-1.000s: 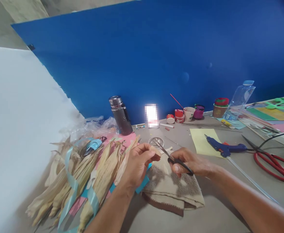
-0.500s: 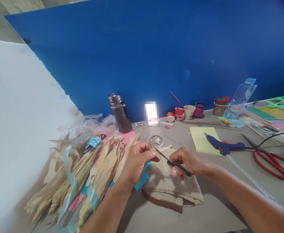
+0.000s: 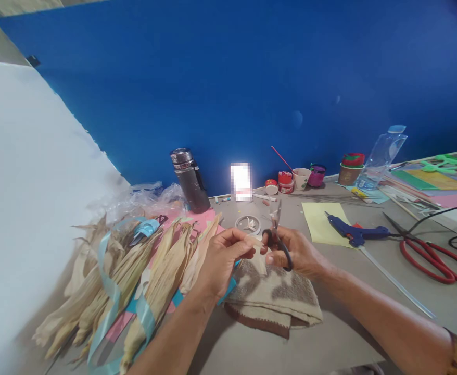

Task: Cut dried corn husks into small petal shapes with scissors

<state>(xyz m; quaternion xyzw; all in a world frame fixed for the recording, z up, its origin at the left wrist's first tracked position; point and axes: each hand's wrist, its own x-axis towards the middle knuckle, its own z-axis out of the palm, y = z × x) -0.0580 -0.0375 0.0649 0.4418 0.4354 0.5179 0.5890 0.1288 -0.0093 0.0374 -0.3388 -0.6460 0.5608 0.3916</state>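
Note:
Between its thumb and fingers, my left hand (image 3: 227,253) pinches a small pale piece of corn husk (image 3: 257,242). My right hand (image 3: 296,251) has its fingers in the loops of black-handled scissors (image 3: 280,242), whose blades point up and away from me, just right of the husk piece. Below both hands lies a folded beige and brown cloth (image 3: 275,294). A roll of tape (image 3: 248,225) with pale scraps inside its ring rests on the table beyond. Dried corn husks (image 3: 174,260) are heaped left of my left forearm, with a light blue ribbon (image 3: 109,276) across them.
A dark thermos (image 3: 190,182) stands at the back left by crumpled clear plastic. Small paint pots (image 3: 286,182) and a paper cup (image 3: 302,178) line the blue board. To the right are a blue glue gun (image 3: 353,229), red-handled scissors (image 3: 427,258) and a clear bottle (image 3: 380,159).
My right hand has turned the scissors from pointing left at the husk piece to pointing upward. It sits slightly closer to my left hand, which still pinches the husk.

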